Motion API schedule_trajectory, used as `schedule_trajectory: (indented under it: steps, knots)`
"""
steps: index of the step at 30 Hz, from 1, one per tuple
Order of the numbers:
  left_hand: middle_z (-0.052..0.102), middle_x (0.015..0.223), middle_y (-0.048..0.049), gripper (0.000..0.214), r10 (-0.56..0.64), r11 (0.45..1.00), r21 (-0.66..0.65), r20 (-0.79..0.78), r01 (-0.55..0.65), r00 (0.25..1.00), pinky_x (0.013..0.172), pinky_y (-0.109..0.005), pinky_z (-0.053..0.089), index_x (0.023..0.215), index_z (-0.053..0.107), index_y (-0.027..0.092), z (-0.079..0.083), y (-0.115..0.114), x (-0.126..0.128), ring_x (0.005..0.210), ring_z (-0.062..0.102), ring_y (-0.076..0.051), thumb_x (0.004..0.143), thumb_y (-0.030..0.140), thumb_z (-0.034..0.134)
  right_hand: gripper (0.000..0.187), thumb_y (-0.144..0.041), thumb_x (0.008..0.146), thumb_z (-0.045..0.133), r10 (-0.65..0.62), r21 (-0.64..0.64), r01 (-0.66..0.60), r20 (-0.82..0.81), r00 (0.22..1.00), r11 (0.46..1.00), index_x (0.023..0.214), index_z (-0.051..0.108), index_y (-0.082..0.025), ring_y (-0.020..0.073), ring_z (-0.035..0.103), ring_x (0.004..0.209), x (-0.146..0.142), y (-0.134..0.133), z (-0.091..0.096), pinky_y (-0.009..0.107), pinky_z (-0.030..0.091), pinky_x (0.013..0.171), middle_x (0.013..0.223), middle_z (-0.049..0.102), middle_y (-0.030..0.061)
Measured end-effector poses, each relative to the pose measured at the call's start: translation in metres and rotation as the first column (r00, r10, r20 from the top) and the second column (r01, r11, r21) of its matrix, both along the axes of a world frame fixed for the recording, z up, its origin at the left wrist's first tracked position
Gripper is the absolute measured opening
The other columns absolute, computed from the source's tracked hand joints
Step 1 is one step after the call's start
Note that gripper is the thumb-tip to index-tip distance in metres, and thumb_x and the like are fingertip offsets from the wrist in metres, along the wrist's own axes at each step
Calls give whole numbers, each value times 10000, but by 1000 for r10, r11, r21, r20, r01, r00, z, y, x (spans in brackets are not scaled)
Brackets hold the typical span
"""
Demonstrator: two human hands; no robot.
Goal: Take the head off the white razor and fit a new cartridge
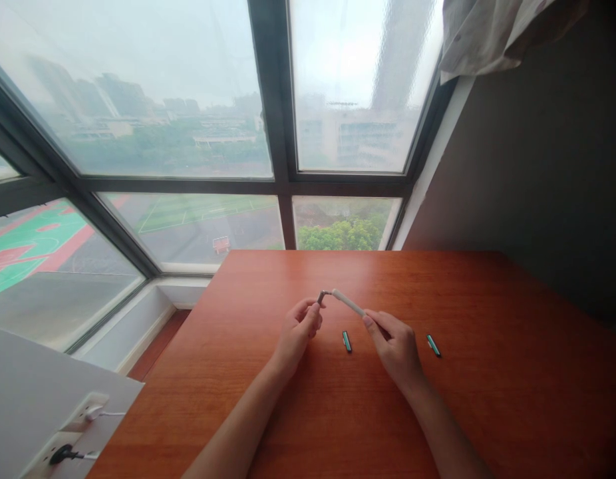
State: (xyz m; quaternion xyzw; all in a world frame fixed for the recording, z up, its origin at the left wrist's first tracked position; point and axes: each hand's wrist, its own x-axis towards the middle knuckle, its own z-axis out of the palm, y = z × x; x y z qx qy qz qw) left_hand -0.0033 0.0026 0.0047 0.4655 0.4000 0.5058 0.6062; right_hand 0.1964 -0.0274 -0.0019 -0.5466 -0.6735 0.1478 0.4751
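Over the middle of a reddish wooden table (487,399), my right hand (395,346) is closed round the lower end of a thin white stick-shaped tool (348,303). My left hand (298,329) pinches a small dark metal piece (321,297) at the tool's far tip. Two small teal-and-black oblong pieces lie flat on the table: one (346,341) between my hands, the other (433,345) just right of my right hand.
A large window with dark frames (281,186) rises behind the table's far edge. A grey wall (537,166) runs along the right. At the lower left, a white surface holds wall sockets with plugs (71,436).
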Motion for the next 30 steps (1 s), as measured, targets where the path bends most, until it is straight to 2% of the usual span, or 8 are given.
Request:
schedule_trajectory:
  steps: [12,21,30]
  knots:
    - [399,535,60,351,-3,1000,8,-19,3,1000,437,-198,190,893,588,147,2,-1,0,462,314,-64,787,481,614,305,-360,915,482,21,-10,-21,5,1000,1000,923,717,-166,173,582,608,0,0,-1,261,422,562,692,652,53]
    - [405,542,59,376,2,1000,5,-62,-2,998,439,-195,202,939,595,136,0,0,0,462,310,-65,793,482,607,302,-357,913,487,45,-28,-45,-13,999,999,918,712,-157,178,586,644,-1,0,0,262,423,591,725,647,57]
    - [456,618,24,346,9,996,87,-149,4,989,517,-212,289,938,640,137,-1,-1,-3,562,376,-97,800,453,612,282,-362,897,516,70,-69,-84,-184,980,994,923,712,-160,162,575,626,-1,-3,2,244,427,566,693,629,25]
